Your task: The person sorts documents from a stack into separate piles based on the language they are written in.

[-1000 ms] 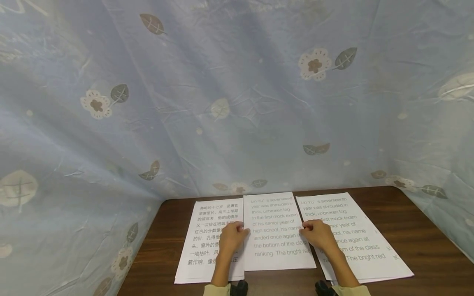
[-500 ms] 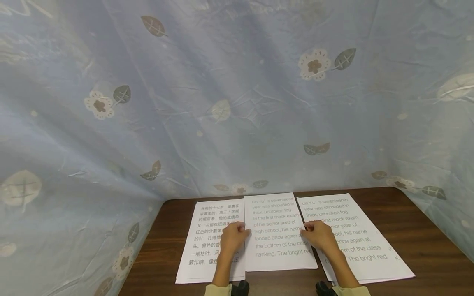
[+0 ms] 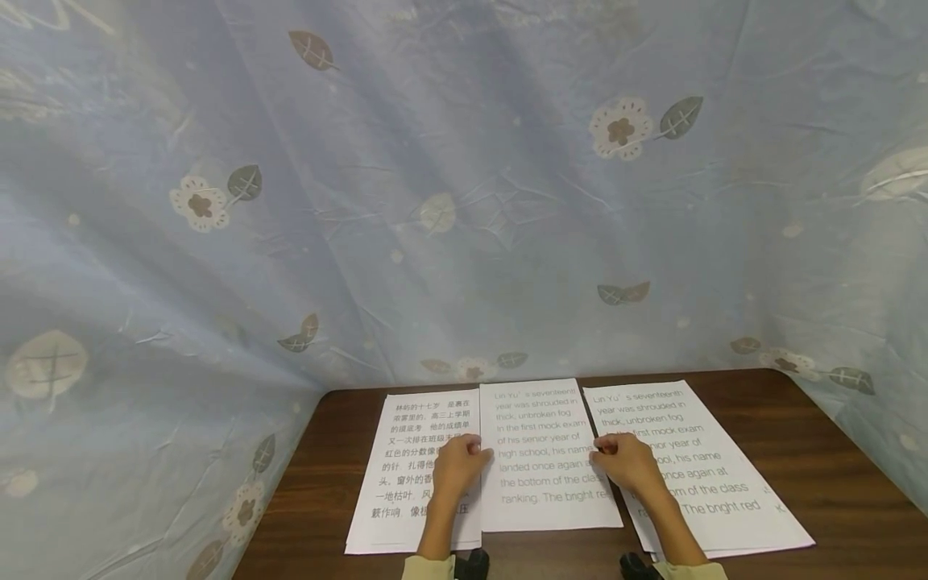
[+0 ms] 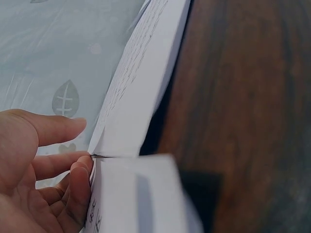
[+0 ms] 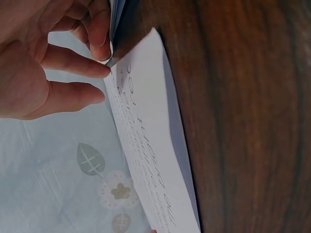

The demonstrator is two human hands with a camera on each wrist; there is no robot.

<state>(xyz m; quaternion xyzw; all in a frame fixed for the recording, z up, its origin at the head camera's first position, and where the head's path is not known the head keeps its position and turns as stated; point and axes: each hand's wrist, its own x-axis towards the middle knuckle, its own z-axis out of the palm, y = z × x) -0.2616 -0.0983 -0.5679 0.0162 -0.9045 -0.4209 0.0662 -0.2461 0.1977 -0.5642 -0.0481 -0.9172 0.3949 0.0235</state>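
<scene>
Three paper stacks lie side by side: a left one with Chinese print [image 3: 402,467], a middle one with English print [image 3: 544,451] and a right one with English print [image 3: 714,475]. My left hand [image 3: 457,467] rests at the seam between left and middle stacks. In the left wrist view the thumb [image 4: 63,128] stands apart from the index finger, whose tip touches the paper edge. My right hand [image 3: 627,463] is at the middle stack's right edge. In the right wrist view its index finger [image 5: 80,63] touches that edge, the thumb is off it, and the other fingers curl loosely.
A dark wooden table [image 3: 855,483] bears the stacks. Behind and beside it hangs a pale blue curtain [image 3: 507,242] printed with leaves and flowers. Dark wrist straps [image 3: 473,564] show beneath the yellowish sleeves [image 3: 428,568].
The whole head view has drifted slightly to the right. Both hands and the stacks keep the same places relative to each other.
</scene>
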